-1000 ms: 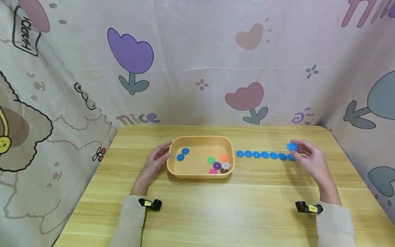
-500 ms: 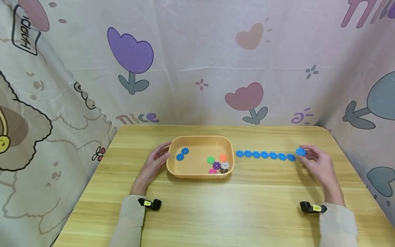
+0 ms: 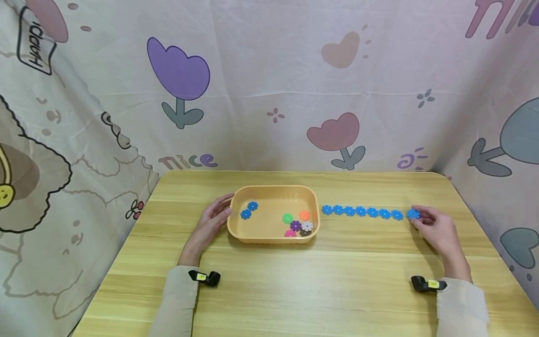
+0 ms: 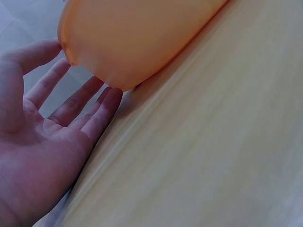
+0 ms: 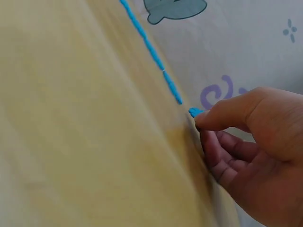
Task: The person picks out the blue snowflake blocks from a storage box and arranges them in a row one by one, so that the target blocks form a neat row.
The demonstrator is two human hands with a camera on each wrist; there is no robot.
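At the right end of a row of several blue flower-shaped discs [image 3: 360, 211], the right hand [image 3: 438, 230] pinches one more blue disc [image 3: 413, 214] between thumb and finger. A small gap separates that disc from the row, seen also in the right wrist view, where the right hand [image 5: 265, 142] holds the disc [image 5: 195, 112] by its edge. The left hand [image 3: 209, 225] touches the left end of a yellow tray [image 3: 269, 240] with extended fingers. In the left wrist view the fingertips of the left hand [image 4: 52, 127] rest against the tray's wall [image 4: 128, 42].
Inside the tray, two blue discs [image 3: 249, 210] lie at the left; green [image 3: 287, 218], orange [image 3: 305, 215], purple [image 3: 296, 225], white, pink and dark discs lie at the right. A patterned cloth [image 3: 252, 70] hangs behind the wooden table [image 3: 294, 290].
The right hand has moved right and slightly toward the table's front with its blue disc, from above the row's end to beside it. The left hand and tray have stayed put.
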